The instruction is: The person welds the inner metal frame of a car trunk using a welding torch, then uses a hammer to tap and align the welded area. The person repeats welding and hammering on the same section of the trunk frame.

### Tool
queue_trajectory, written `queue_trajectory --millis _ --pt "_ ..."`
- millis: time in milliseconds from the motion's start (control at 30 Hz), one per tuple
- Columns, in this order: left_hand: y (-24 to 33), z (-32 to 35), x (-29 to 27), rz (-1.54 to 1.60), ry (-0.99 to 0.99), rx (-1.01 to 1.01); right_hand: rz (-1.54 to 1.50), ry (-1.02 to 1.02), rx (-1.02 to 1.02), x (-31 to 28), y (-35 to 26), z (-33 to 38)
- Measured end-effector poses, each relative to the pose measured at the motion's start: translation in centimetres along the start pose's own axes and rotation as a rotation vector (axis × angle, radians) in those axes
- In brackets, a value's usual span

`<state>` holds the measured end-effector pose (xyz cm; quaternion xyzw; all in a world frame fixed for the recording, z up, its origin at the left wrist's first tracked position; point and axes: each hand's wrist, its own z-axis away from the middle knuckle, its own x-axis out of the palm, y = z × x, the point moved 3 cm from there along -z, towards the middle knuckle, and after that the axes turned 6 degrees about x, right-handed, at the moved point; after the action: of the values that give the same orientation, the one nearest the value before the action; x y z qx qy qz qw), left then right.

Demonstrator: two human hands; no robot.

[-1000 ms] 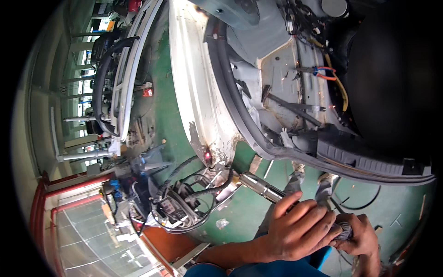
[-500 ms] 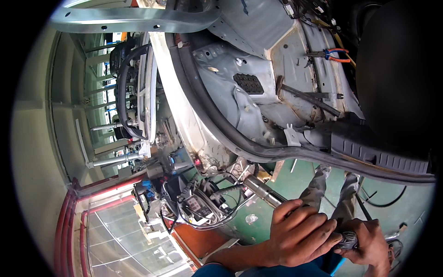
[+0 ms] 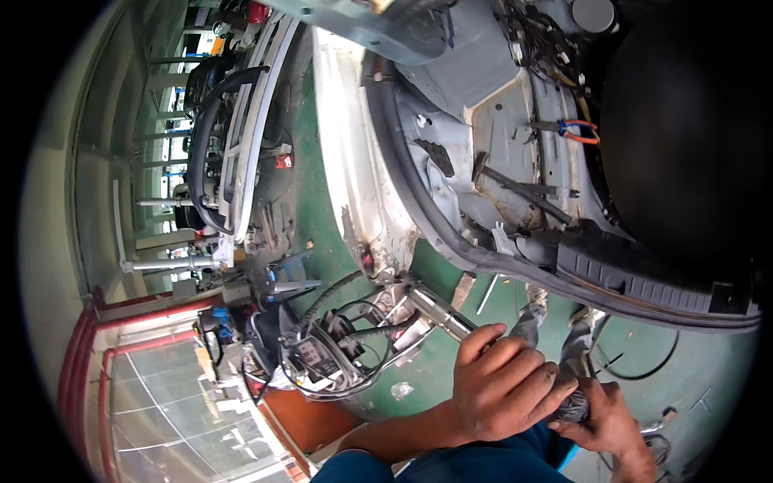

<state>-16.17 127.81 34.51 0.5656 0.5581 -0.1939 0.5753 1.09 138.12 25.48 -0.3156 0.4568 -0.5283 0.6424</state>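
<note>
green floor (image 3: 451,366), white car body (image 3: 354,193), black seal (image 3: 483,259), orange wires (image 3: 581,133)

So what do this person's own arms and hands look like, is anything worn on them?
Both hands are bare: no gloves, and no rings or watch that show. The left hand comes in from the lower edge on a bare forearm, uncovered as far as the frame shows, with no sleeve in view. Of the right hand only the hand and wrist show, also bare. Blue clothing sits below the arms.

Green painted concrete floor (image 3: 419,378). Stripped grey car body shell (image 3: 483,161) stands on it. Just below the shell: tangle of black cables (image 3: 346,354), thin metal rod (image 3: 487,294), black hose loop (image 3: 636,362).
</note>
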Motion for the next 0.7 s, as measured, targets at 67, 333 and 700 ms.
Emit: queue_trajectory --millis 67,333,700 --pt "-0.3 0.0 -0.9 -0.008 0.005 0.027 -0.116 -0.014 -0.033 0.1 -1.2 -0.5" --pt "-1.5 -0.1 -2.5 0.068 0.1 0.058 -0.113 0.045 0.001 1.0 -4.0 -0.6" --pt "-2.8 0.0 -3.3 0.056 0.166 0.065 -0.239 -0.001 0.184 1.1 -5.8 -1.8"
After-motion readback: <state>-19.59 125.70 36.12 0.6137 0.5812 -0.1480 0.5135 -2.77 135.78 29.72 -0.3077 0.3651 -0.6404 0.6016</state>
